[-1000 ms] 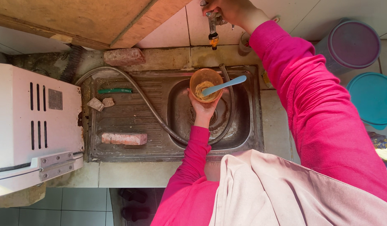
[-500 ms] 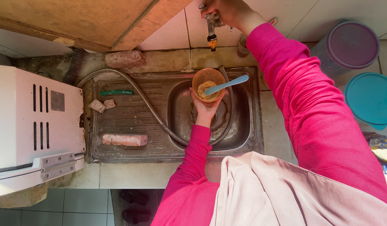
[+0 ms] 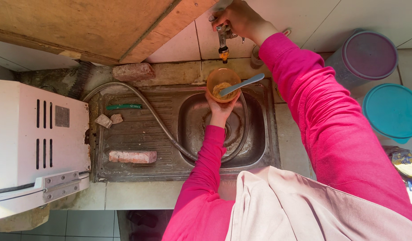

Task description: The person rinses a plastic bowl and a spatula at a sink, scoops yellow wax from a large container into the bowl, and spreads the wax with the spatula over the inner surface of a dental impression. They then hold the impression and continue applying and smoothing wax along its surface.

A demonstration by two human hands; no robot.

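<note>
The left hand [image 3: 220, 107] forms a closed grip from below on an orange bowl [image 3: 223, 82], held over the sink [image 3: 139, 134] basin directly beneath the tap [image 3: 222, 42]. A light blue spoon [image 3: 243, 84] rests in the bowl, its handle pointing right of this grip. Above and just right, the right hand [image 3: 239, 18] is closed on the tap, with two lidded containers [image 3: 384, 89] well right of it.
</note>
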